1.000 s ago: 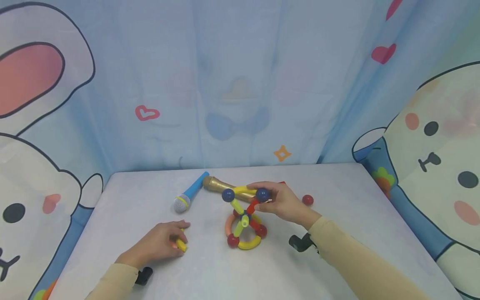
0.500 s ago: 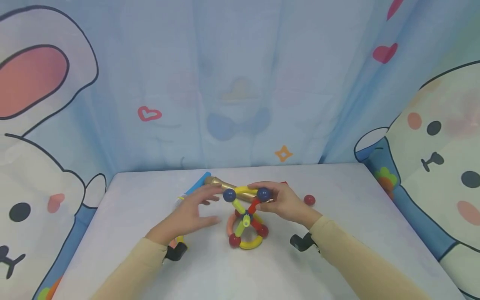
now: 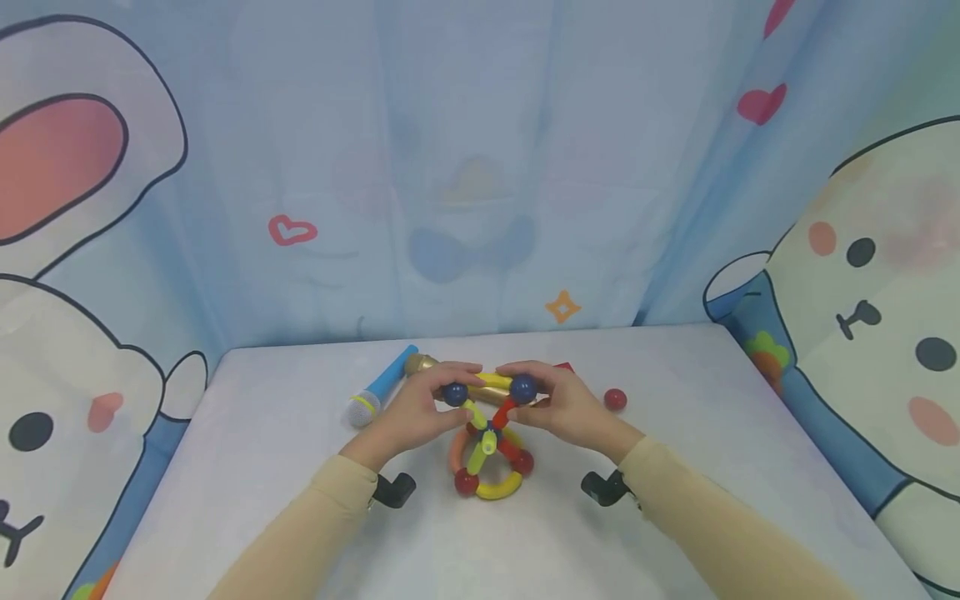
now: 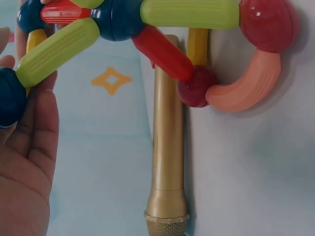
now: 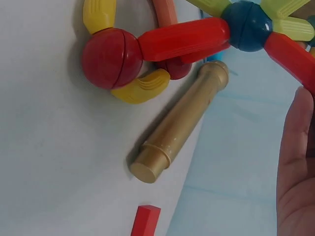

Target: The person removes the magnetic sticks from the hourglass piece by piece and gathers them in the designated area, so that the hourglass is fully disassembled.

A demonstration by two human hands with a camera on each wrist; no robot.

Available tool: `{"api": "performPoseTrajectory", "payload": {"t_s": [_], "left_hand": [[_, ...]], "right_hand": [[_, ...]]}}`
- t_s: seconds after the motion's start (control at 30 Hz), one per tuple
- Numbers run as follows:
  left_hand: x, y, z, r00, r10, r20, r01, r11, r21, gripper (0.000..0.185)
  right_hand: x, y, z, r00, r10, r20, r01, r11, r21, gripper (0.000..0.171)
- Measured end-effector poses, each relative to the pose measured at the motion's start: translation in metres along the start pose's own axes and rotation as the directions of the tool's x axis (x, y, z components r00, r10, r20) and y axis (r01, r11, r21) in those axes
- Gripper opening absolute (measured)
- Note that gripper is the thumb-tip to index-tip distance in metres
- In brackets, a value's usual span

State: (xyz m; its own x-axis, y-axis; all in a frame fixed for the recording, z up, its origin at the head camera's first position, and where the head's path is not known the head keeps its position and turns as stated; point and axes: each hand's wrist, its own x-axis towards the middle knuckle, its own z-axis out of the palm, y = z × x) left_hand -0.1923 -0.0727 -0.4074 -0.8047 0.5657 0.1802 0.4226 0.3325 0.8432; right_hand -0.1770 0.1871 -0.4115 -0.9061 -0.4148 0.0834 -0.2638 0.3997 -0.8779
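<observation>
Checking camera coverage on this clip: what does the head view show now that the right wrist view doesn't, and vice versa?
Only the head view: the loose red ball, the silver mesh head of the blue microphone, and both beige sleeves.

Only the right wrist view: the flat end face of the gold microphone.

Both: the rod-and-ball toy, the right hand holding it, part of the gold microphone, and part of a red block.
</observation>
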Motion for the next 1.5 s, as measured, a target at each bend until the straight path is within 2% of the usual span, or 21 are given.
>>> {"api": "performPoseTrajectory", "payload": {"t_s": [0.17, 0.27, 0.53, 0.8, 1.07, 1.2, 1.5], "left_hand": [[0.001, -0.001, 0.001, 1.000, 0.022, -0.004, -0.022, 0.999, -0.038, 0.038], [0.003, -0.002, 0.001, 0.999, 0.033, 0.012, -0.032, 0.995, -0.091, 0.038], [0.006, -0.005, 0.000, 0.997, 0.040, 0.060, -0.025, 0.972, -0.232, 0.036], [0.005, -0.005, 0.000, 0.998, 0.004, 0.064, 0.017, 0.947, -0.320, 0.033], [0.005, -0.009, -0.002, 0.996, 0.034, 0.085, -0.008, 0.957, -0.290, 0.031], [0.004, -0.010, -0.003, 0.996, 0.026, 0.086, -0.003, 0.966, -0.258, 0.033], [0.001, -0.008, 0.004, 1.000, 0.003, 0.026, 0.003, 0.970, -0.243, 0.038]], "right_hand": [[-0.006, -0.004, -0.005, 0.998, -0.017, -0.067, 0.006, 0.987, -0.162, 0.055], [-0.010, -0.007, -0.007, 0.995, -0.023, -0.096, 0.003, 0.979, -0.202, 0.054], [-0.012, -0.007, -0.007, 0.996, 0.035, -0.081, -0.041, 0.997, -0.071, 0.050], [-0.009, -0.004, -0.010, 0.999, 0.048, 0.015, -0.049, 0.999, 0.010, 0.048], [-0.008, -0.003, -0.015, 0.992, 0.095, 0.078, -0.106, 0.982, 0.156, 0.046], [-0.007, -0.004, -0.014, 0.987, 0.124, 0.097, -0.143, 0.966, 0.214, 0.044], [-0.007, -0.004, -0.011, 0.986, 0.153, 0.072, -0.166, 0.960, 0.224, 0.046]]}}
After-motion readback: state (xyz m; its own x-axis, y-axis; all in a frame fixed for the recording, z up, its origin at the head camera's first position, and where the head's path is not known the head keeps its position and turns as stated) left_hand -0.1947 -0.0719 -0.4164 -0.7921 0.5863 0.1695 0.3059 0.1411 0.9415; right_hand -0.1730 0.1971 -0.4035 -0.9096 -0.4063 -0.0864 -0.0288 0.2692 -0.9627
